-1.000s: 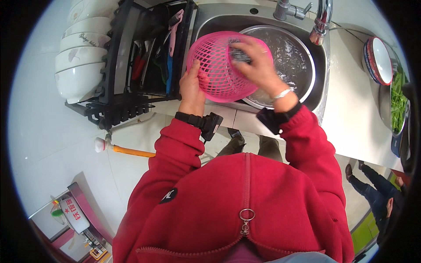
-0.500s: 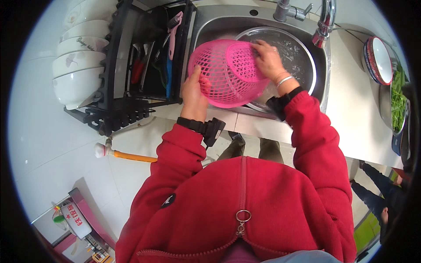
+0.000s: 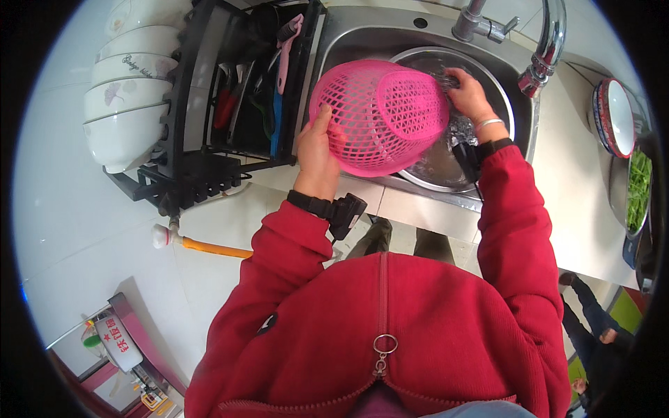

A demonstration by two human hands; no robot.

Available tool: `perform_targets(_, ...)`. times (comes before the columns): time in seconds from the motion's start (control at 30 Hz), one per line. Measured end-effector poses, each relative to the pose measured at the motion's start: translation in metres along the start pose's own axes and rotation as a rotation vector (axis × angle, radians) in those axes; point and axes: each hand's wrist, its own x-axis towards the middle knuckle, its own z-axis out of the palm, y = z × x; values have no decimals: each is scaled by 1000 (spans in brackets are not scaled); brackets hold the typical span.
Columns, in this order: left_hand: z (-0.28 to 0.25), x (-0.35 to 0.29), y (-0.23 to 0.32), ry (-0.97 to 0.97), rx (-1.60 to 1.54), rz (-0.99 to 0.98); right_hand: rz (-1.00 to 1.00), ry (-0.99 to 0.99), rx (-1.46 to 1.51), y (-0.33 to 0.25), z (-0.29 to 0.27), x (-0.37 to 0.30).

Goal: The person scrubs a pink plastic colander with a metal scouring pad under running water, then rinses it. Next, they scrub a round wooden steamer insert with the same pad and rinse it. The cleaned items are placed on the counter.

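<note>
A pink plastic mesh basket (image 3: 373,115) is tilted on its side over the sink, with its base turned toward the right. My left hand (image 3: 319,146) is closed on its left rim, thumb outside and fingers showing dimly through the mesh. Close to the basket's base is my right hand (image 3: 470,97), fingers bent amid a grey splash of water. Whether it holds anything is hard to make out. Below them a round metal basin (image 3: 507,115) with rippling water sits in the steel sink (image 3: 348,31).
A chrome faucet (image 3: 543,63) arches over the sink's far right. On the left stands a black dish rack (image 3: 174,139) with white bowls (image 3: 125,136) and utensils. At the right are stacked bowls (image 3: 617,118) and green vegetables (image 3: 639,191). Another person's legs (image 3: 585,313) show lower right.
My right hand has moved right, off the basket's base, into splashing water. The basket, still in my left hand, has shifted slightly right in the picture, as has the whole sink.
</note>
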Motion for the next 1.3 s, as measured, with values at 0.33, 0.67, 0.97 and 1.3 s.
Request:
perform_targets(0.33,5,3,-2,-10,30,48,-459,127,-114,-97,22,-37)
perform_targets(0.67,8,4,4,12,49,-1,-666,130,62,-125,21,-47)
perform_targets(0.97,5,2,1,28,10,11,-31,64,-243,-30,26,1)
perform_targets(1.3,15,-1,7,-20,39,60,217,-443,-639,42,0,-14)
